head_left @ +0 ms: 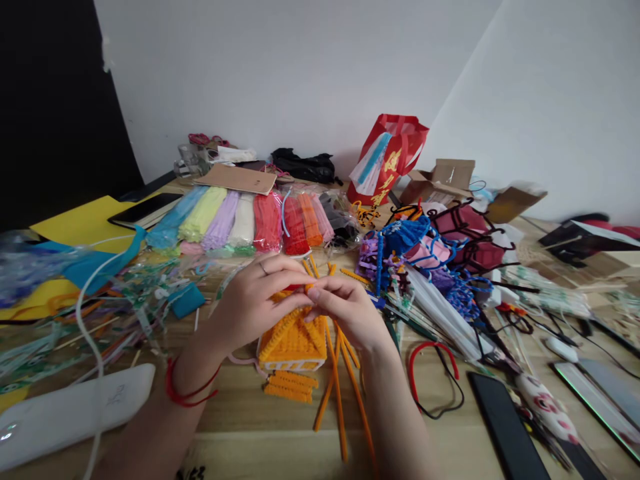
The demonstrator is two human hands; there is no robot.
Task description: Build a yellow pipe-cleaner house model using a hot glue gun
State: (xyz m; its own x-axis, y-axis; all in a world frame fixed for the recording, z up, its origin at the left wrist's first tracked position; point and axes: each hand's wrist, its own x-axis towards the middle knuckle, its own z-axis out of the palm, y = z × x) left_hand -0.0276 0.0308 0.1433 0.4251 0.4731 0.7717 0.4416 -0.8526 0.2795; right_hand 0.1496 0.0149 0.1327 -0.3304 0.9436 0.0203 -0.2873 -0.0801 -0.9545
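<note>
Desk [270,457], one: wooden, crowded at both sides and along the back. Red bag [385,163], one: standing at the back. Bundles [270,220] of fuzzy stems, several colours: laid in a row behind the hands.

Hands, two: the left hand [265,293] and right hand [345,310] meet above the desk, fingers curled in, thumbs and fingertips pinched together on one small orange bit [309,289]. We see a sliver of red there too but cannot tell what it is.

Orange block [295,340], one: on the desk directly beneath the hands, partly hidden, pale trim along its near edge. Long stems [343,448], several, orange: crossing loosely beside the block, under the right wrist. Short stems [290,387], a small stack just before the block.

Risks, as we judge: slack fingertips could drop the bit among like-coloured stems; a sinking wrist could drag the long stems; pressing down could dent the block.
</note>
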